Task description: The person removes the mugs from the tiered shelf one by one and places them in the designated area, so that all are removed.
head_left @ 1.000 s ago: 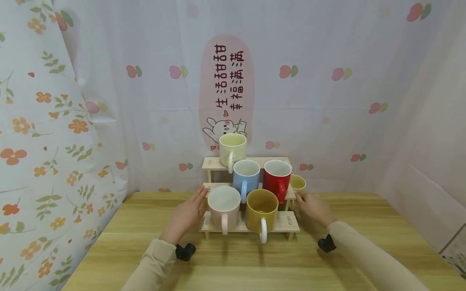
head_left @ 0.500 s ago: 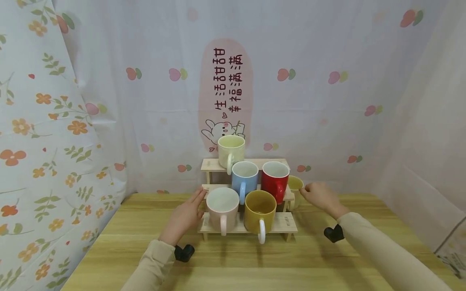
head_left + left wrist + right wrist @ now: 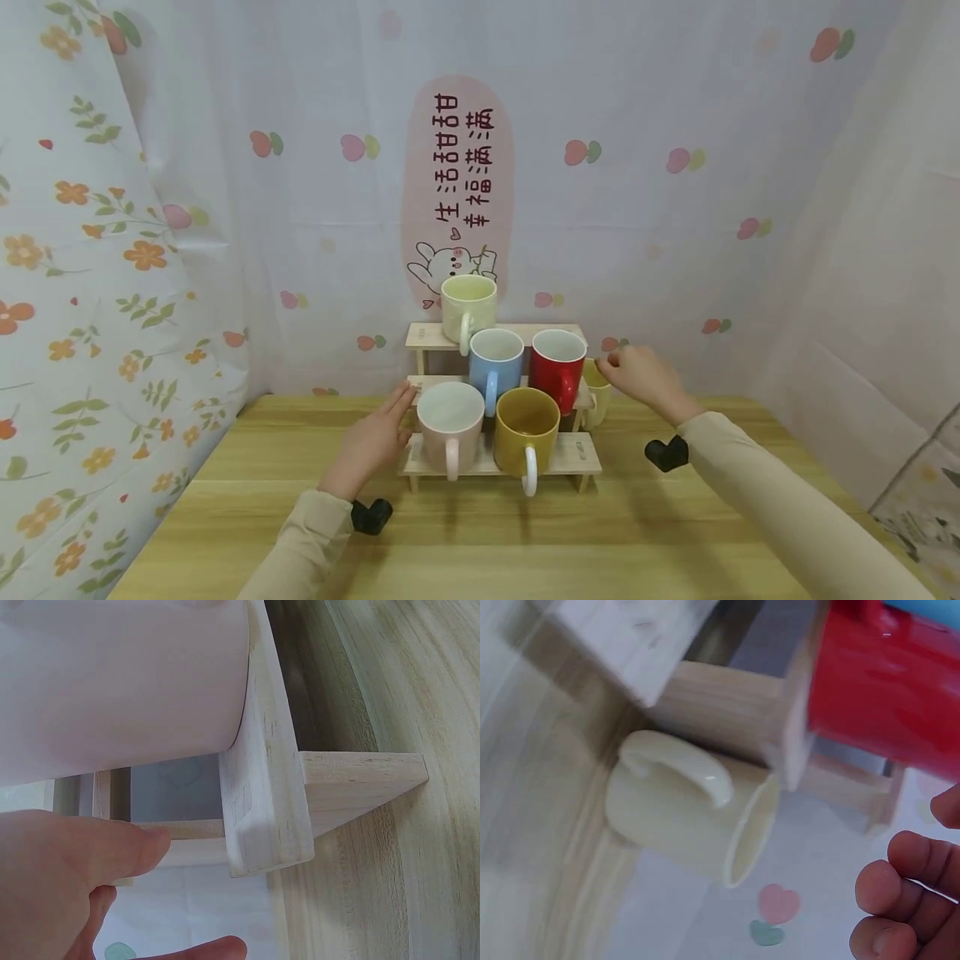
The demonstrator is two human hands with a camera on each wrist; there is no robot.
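A three-tier wooden rack (image 3: 583, 454) stands on the table in the head view. The top tier bears a pale green mug (image 3: 480, 310); the middle one holds a blue mug (image 3: 497, 360) and a red mug (image 3: 557, 367). A pink mug (image 3: 450, 429) and a mustard mug (image 3: 527, 435) are at the bottom. My left hand (image 3: 371, 442) rests against the rack's left side with extended fingers. Beside the rack's right side stands a pale yellow mug (image 3: 686, 806), upright on the table. My right hand (image 3: 645, 383) is just above and apart from it, fingers loosely bent, holding nothing.
The wood-grain table (image 3: 450, 558) extends in front of the rack and to both sides. Printed curtains (image 3: 315, 250) hang behind and at the left. A black wrist mount (image 3: 667, 454) shows under the right wrist, another (image 3: 371, 517) by the left.
My right hand has risen from beside the pale yellow mug, which now shows more fully. The left hand stays at the rack's side. The head view has shifted slightly.
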